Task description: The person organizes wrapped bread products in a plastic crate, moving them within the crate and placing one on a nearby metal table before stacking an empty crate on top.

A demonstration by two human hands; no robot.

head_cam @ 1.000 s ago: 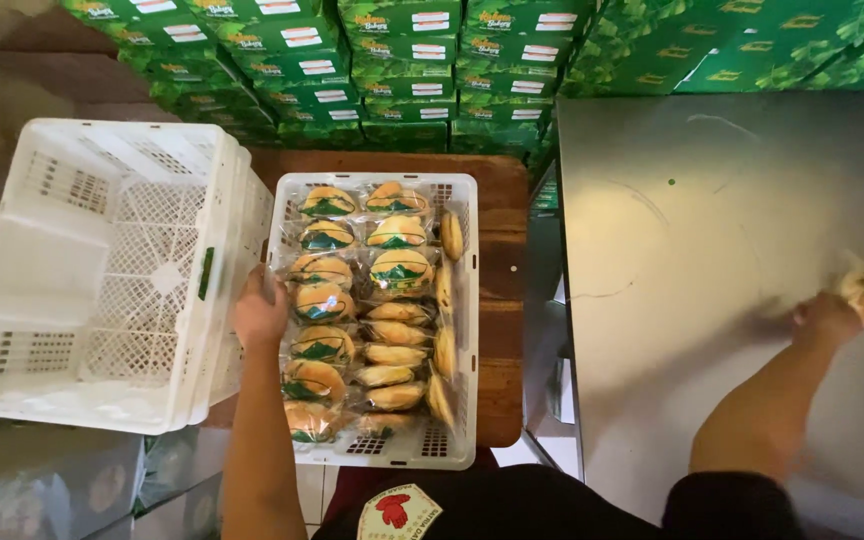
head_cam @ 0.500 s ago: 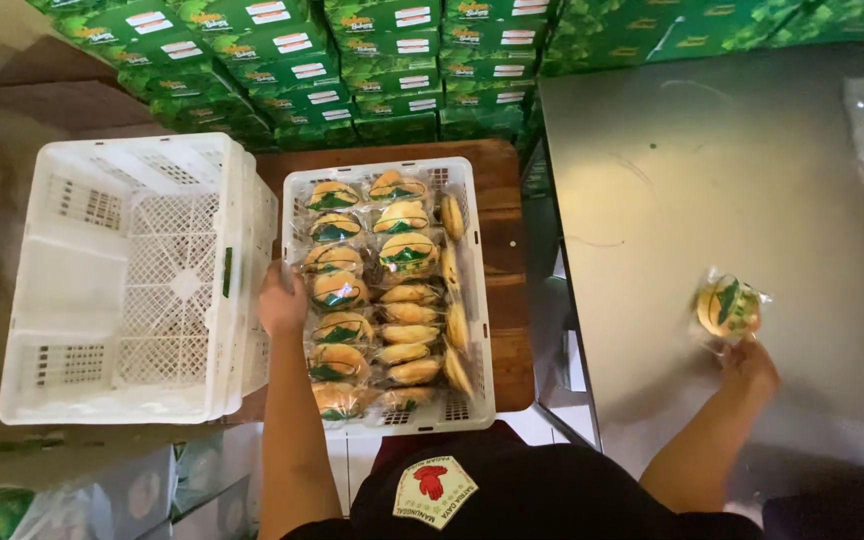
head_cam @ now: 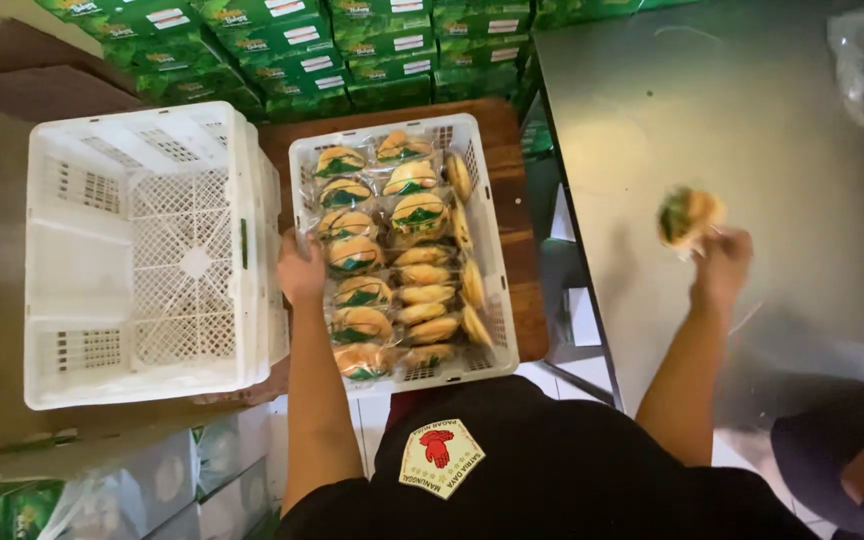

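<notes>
**One hand on the bun crate, the other holding a wrapped bun**

The left hand (head_cam: pixel 300 268) rested on the left rim of the white crate of buns (head_cam: pixel 497 300), with its fingers curled over the edge; how tightly they pressed, I cannot tell. Just to the right of this hand, the wrapped buns (head_cam: pixel 392 250) lay packed in rows inside the crate, most with a green label facing up and some standing on their edge along the far side. Just to the left of the hand stood an empty white crate (head_cam: pixel 142 250), touching the full one.

The right hand (head_cam: pixel 722 265) was well apart from the crates, over the grey metal table (head_cam: pixel 782 130). Its fingers were closed on one wrapped bun (head_cam: pixel 690 215), which sat at the fingertips, above the hand in the picture; the bun was blurred. Behind both crates, beyond the hands, green cartons (head_cam: pixel 352 50) were stacked. The full crate stood on a brown wooden surface (head_cam: pixel 512 180).
</notes>
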